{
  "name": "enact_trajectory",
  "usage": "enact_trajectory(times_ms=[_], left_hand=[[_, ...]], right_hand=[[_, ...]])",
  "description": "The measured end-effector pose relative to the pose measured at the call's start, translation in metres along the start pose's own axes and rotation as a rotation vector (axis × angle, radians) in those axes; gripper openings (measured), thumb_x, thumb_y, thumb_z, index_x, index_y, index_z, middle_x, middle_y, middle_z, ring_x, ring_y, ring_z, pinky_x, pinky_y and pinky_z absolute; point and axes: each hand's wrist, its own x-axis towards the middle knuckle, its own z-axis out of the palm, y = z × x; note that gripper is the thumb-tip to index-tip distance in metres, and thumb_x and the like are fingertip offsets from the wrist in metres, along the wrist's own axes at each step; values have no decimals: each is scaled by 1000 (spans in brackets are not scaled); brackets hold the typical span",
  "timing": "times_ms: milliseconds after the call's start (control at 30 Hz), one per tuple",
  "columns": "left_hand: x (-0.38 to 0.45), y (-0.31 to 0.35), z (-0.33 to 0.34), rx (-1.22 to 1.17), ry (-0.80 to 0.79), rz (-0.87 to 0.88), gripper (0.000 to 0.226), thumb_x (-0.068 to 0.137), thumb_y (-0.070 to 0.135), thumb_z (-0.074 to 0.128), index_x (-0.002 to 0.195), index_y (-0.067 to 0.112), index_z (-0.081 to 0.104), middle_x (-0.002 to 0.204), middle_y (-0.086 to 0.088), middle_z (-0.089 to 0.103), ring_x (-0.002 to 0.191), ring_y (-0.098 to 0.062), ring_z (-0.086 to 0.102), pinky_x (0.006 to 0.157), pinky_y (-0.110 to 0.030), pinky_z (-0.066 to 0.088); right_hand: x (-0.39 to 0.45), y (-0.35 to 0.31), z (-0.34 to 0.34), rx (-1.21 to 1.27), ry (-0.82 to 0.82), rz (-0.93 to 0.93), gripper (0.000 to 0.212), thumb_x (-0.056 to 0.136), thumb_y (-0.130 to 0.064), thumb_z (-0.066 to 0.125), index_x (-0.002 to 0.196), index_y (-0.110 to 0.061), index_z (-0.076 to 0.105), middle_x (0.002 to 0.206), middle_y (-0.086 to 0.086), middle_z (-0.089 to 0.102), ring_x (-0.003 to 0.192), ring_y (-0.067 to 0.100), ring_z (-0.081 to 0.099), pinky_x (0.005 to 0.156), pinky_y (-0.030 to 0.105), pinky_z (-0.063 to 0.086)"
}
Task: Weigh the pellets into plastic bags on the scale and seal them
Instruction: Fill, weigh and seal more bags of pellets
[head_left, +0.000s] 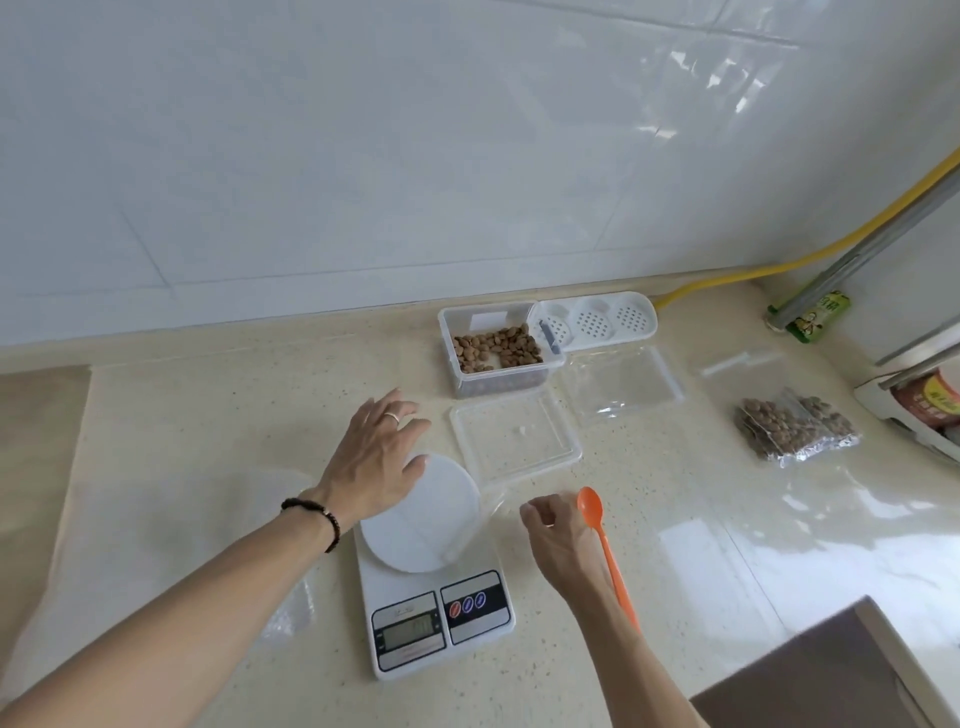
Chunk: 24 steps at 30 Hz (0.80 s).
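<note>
The clear plastic bag (491, 501) draped over the scale (431, 587) could slip off its platform or sag shut, spilling pellets (498, 347) scooped from the far container (496, 358). The left hand (374, 457) hovers spread and released above the platform's far-left edge. The right hand (558, 535), curled, seems to pinch the bag's edge near the orange spoon (605, 545) on the bench (208, 415).

Bare forearms — dark bead bracelet (317, 519) at one wrist, silver ring (393, 417).
</note>
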Motion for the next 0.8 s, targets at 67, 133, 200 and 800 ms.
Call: enact_trajectory(times_ms=[67,133,200,800], left_hand=[[-26,2,5,-2,21,-35,43,90,33,57,126,9,57,132,-13,53,139,-33,34,112,-49,31],[-54,6,9,-4,23,-90,54,91,43,41,132,8,50,135,-13,52,138,-33,35,112,-46,32],[-82,13,15,-28,21,-158,64,91,47,32,137,5,45,137,-15,49,137,-32,36,113,-44,32],[-192,38,61,76,-257,-271,109,72,89,-3,148,14,-22,158,-3,-20,148,-19,-15,120,-39,-5]], right_hand=[[-9,5,2,41,53,-73,27,95,-41,49,100,-21,67,86,-11,66,71,4,61,59,18,50],[-19,10,8,116,40,-119,24,99,-32,49,99,-15,65,88,-4,67,73,6,61,57,12,44],[-29,21,18,150,8,-158,25,100,-33,46,106,-15,63,104,2,66,87,13,62,73,25,49],[-86,65,34,-538,-175,-599,56,103,-47,31,154,-36,12,157,2,24,134,26,30,104,41,33]])
